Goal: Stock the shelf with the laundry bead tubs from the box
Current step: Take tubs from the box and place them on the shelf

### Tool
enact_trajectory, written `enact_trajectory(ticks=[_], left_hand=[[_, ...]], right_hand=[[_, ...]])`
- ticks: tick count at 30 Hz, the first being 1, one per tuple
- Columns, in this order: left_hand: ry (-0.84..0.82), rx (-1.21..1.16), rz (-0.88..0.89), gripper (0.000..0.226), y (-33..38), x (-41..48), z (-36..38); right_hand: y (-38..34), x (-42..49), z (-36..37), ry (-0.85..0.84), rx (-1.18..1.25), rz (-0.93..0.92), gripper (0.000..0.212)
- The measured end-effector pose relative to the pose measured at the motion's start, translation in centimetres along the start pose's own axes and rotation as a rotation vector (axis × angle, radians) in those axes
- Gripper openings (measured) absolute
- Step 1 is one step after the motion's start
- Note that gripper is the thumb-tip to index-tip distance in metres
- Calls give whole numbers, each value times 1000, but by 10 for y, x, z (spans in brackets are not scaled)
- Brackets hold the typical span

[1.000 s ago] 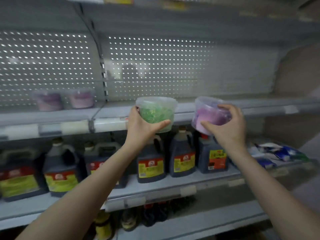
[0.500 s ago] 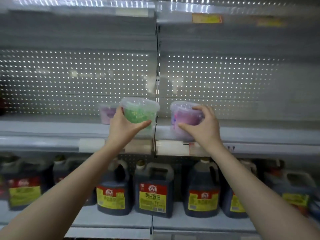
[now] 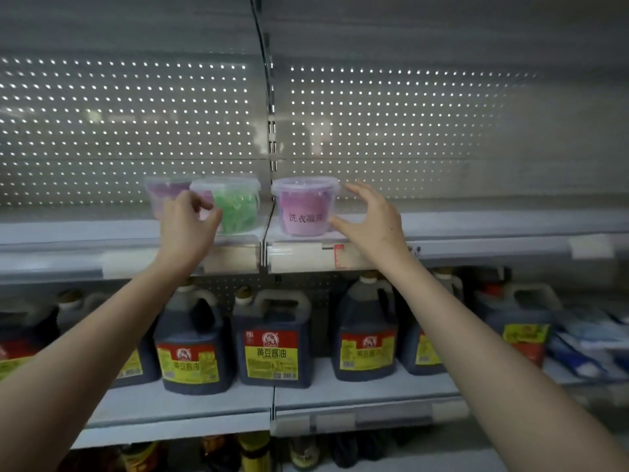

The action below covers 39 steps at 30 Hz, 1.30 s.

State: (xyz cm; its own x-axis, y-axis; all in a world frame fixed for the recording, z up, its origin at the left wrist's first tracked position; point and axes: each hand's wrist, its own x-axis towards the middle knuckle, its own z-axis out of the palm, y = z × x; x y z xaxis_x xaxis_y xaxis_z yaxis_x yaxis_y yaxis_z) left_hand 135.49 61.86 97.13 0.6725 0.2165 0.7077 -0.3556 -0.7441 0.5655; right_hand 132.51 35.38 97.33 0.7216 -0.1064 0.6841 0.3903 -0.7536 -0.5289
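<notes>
"洗衣凝珠" on the purple tub; "黄豆酱油" on the soy sauce jug

3 bead tubs, 2 hands, several soy sauce jugs

Three tubs stand in a row on the upper shelf: the leftmost tub sits furthest back, the middle tub just right of it, and the right tub beyond the upright divider. My left hand is before the middle tub, my right hand just right of the right tub. Jugs line the shelf below.
</notes>
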Motion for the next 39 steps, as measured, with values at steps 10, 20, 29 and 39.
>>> enact_trajectory(ticks=[10, 20, 29, 39], left_hand=[[-263, -49, 208, 23, 106, -91, 47], [-565, 190, 560, 23, 194, -228, 145], [-917, 115, 725, 29, 268, -357, 250], [-1209, 44, 939, 30, 325, -477, 366]], right_hand=[[82, -86, -92, -31, -266, 105, 47], [188, -216, -192, -130, -546, 263, 41], [280, -366, -284, -168, -691, 573, 46], [356, -486, -324, -197, -779, 1034, 43]])
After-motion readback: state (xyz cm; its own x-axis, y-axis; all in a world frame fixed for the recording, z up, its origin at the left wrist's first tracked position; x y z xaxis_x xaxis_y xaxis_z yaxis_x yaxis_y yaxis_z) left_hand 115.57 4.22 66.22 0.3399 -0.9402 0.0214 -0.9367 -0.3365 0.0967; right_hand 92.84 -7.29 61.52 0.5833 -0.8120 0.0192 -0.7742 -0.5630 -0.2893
